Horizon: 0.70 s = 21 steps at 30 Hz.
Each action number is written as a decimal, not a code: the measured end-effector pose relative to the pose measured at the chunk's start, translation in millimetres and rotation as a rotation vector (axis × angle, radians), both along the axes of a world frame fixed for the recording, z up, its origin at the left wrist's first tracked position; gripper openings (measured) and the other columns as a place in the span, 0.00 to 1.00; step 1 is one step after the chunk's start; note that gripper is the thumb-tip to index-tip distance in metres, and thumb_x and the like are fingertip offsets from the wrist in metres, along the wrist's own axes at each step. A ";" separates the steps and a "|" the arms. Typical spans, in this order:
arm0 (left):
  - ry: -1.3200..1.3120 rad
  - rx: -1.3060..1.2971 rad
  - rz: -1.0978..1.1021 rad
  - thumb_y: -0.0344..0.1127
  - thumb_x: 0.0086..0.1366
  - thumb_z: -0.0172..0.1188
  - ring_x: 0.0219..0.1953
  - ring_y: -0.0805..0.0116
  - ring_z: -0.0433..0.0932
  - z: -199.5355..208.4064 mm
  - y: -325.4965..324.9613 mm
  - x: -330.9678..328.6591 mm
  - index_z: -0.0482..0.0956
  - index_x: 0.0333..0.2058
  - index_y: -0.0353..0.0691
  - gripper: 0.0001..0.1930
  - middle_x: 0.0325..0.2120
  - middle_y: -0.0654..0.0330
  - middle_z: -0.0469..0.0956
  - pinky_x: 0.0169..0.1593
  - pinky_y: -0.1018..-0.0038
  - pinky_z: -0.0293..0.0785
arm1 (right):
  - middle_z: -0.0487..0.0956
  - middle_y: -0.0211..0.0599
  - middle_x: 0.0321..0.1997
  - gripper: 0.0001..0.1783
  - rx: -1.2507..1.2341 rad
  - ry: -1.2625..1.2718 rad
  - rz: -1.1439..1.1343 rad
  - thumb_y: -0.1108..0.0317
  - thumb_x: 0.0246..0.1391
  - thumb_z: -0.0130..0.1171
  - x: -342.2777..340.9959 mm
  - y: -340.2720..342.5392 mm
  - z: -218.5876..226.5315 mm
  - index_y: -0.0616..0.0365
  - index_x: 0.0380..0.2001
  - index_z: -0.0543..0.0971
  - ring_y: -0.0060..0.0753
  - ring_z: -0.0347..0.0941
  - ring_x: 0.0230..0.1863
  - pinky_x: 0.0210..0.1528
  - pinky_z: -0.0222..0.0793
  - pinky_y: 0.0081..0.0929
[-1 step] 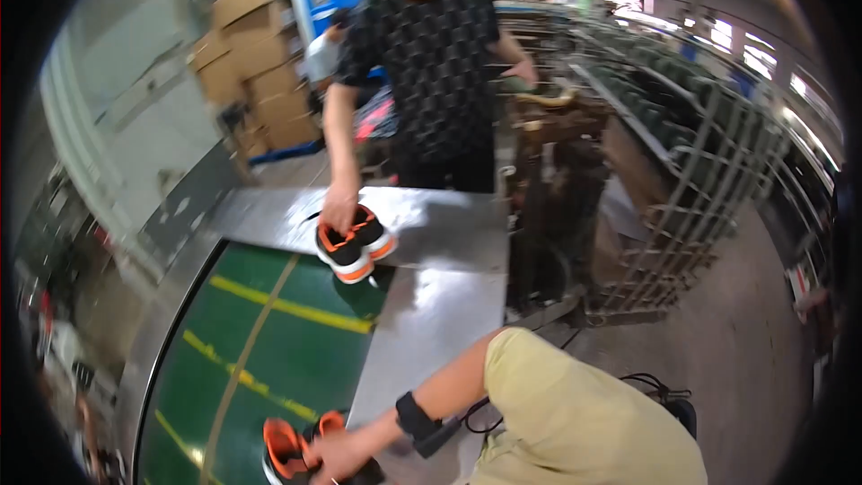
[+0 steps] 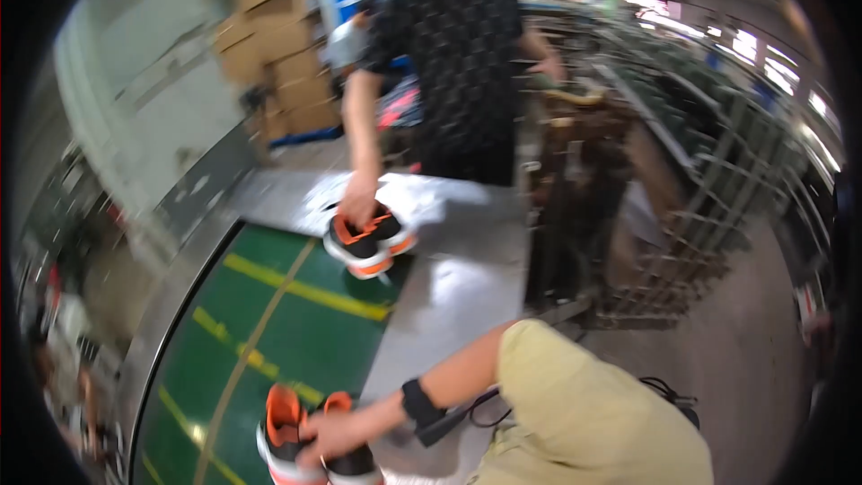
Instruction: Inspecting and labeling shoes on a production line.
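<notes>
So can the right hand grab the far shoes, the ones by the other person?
Probably not as things are: the right hand is on the near shoes, and the other person's hand is on the far shoes.

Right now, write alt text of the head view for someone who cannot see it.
The wearer's right hand is on black-and-orange shoes at a green belt with yellow lines; beyond, a co-worker's hand is on a similar pair.

Green belt [image 2: 337,346] open through the middle, folks! Near shoes [image 2: 277,436] block this end; far shoes [image 2: 366,250] and a co-worker's hand [image 2: 359,201] the other.
</notes>
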<state>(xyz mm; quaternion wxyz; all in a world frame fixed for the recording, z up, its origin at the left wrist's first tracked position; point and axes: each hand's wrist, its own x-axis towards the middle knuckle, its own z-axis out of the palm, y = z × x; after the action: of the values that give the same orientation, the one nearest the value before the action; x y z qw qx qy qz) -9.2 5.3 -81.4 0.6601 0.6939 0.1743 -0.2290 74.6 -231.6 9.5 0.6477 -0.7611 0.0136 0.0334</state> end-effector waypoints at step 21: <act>-0.331 0.388 -0.133 0.42 0.60 0.55 0.32 0.53 0.76 -51.6 38.8 -19.9 0.75 0.38 0.35 0.15 0.31 0.47 0.78 0.39 0.65 0.71 | 0.69 0.46 0.44 0.37 0.779 -0.129 -0.462 0.77 0.46 0.56 362.5 -35.7 32.2 0.59 0.58 0.51 0.38 0.69 0.47 0.49 0.67 0.35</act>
<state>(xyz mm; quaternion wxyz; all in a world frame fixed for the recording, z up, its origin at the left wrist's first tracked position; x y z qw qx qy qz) -29.0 44.0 -132.9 0.5176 0.8454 0.0586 -0.1177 437.1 -267.3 41.6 0.8756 -0.4384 0.1290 -0.1565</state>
